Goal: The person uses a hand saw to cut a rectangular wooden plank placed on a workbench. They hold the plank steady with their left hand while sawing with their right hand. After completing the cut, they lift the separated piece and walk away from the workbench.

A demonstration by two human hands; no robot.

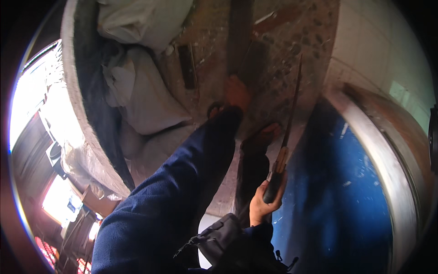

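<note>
My right hand (263,203) is closed around the black handle of a hand tool with a long, narrow, dark blade (293,102). The blade tapers upward to a point, and a light-brown part sits where it meets the handle. Whether it is a saw or a knife I cannot make out. My left arm, in a dark blue sleeve, stretches forward, and the left hand (237,93) is low over the floor in shadow. Beside its fingers is the lower end of a long dark plank-like piece (242,32). The fingers are too dim and blurred to show a grip.
Pale full sacks (141,93) lie at the left beside a curved edge. A short dark flat piece (186,66) rests on the dirty floor (283,45). A blue surface with a pale rim (369,132) fills the right. My foot (269,131) is close to the blade.
</note>
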